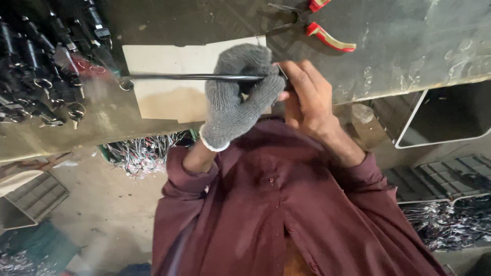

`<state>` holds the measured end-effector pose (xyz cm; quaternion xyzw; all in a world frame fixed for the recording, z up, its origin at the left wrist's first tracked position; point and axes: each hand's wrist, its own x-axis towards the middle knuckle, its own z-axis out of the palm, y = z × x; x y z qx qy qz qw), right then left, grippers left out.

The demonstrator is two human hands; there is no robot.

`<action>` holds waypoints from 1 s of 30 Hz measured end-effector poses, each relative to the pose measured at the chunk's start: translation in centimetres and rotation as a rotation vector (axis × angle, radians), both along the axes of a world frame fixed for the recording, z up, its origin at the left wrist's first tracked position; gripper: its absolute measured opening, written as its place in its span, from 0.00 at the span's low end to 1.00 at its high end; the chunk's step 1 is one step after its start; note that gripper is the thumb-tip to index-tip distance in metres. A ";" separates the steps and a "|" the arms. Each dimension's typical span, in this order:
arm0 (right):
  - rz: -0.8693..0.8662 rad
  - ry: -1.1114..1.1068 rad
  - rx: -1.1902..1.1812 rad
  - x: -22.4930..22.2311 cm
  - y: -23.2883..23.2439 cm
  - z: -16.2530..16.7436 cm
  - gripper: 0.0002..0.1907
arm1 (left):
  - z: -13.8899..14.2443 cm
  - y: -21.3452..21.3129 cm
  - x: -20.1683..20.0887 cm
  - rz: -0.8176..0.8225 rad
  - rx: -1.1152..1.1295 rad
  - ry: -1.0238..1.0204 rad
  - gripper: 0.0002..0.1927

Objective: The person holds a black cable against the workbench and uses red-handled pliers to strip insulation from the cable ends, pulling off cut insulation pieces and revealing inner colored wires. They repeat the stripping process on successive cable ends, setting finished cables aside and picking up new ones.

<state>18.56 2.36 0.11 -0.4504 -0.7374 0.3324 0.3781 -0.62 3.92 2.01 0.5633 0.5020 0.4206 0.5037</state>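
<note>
My left hand (238,94), in a grey knitted glove, is closed around a long thin black rod (189,77). The rod lies level across a pale cardboard sheet (163,97) and ends in a small metal ring at its left tip. My bare right hand (307,99) pinches the rod's right end right beside the glove. Both hands touch each other at the metal workbench's (409,46) near edge. My maroon shirt fills the lower middle of the view.
Red-handled pliers (319,28) lie on the bench behind my hands. A heap of similar black rods with rings (41,66) sits at the left. Tangled wire scraps (143,151) lie under the bench, with more scraps (450,222) and dark crates at the right.
</note>
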 end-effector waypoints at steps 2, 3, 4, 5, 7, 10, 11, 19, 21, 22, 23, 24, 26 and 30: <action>-0.007 0.059 -0.065 0.1 0.0 0.1 0.17 | 0.1 -0.1 -0.7 -0.076 -0.085 0.039 0.23; -0.011 0.093 -0.094 0.1 0.0 0.0 0.17 | 0.2 -0.2 -0.8 -0.085 0.005 0.078 0.22; -0.009 0.239 -0.263 0.2 -0.1 -0.2 0.18 | 0.5 -0.3 -0.9 -0.100 0.094 0.116 0.22; -0.006 0.386 -0.433 0.3 0.0 -0.3 0.20 | 0.8 -0.4 -0.7 -0.119 0.181 0.154 0.21; 0.003 0.517 -0.631 0.5 0.0 -0.7 0.19 | 1.4 -0.6 -0.1 -0.102 0.265 0.352 0.18; 0.020 0.503 -0.716 1.0 0.1 -1.4 0.16 | 2.0 -0.2 0.6 -0.010 0.290 0.483 0.24; 0.032 0.515 -0.731 1.1 0.1 -1.6 0.16 | 2.0 0.2 0.7 0.045 0.282 0.498 0.28; 0.133 0.414 -0.588 0.8 1.7 -2.6 0.17 | 0.1 1.0 -0.6 -0.291 0.293 0.217 0.22; 0.235 0.328 -0.633 1.1 2.1 -2.6 0.15 | -0.1 0.9 -0.9 -0.264 0.109 0.066 0.23; 0.350 0.454 -0.659 1.3 2.2 -2.6 0.16 | -0.1 0.9 -1.0 -0.247 -0.103 -0.114 0.24; 0.470 0.575 -0.672 1.5 2.1 -2.8 0.19 | -0.2 0.9 -1.0 -0.226 -0.303 -0.293 0.26; 0.600 0.694 -0.682 1.7 2.0 -3.0 0.23 | -0.2 1.0 -1.0 -0.292 -0.138 -0.281 0.23; 0.572 0.972 -1.069 1.9 1.1 -4.0 0.26 | -0.4 1.1 -0.9 -0.430 0.157 -0.261 0.16; 0.393 1.026 -0.916 1.0 -1.6 -7.6 0.22 | -1.6 0.5 0.3 -0.218 0.021 -0.301 0.07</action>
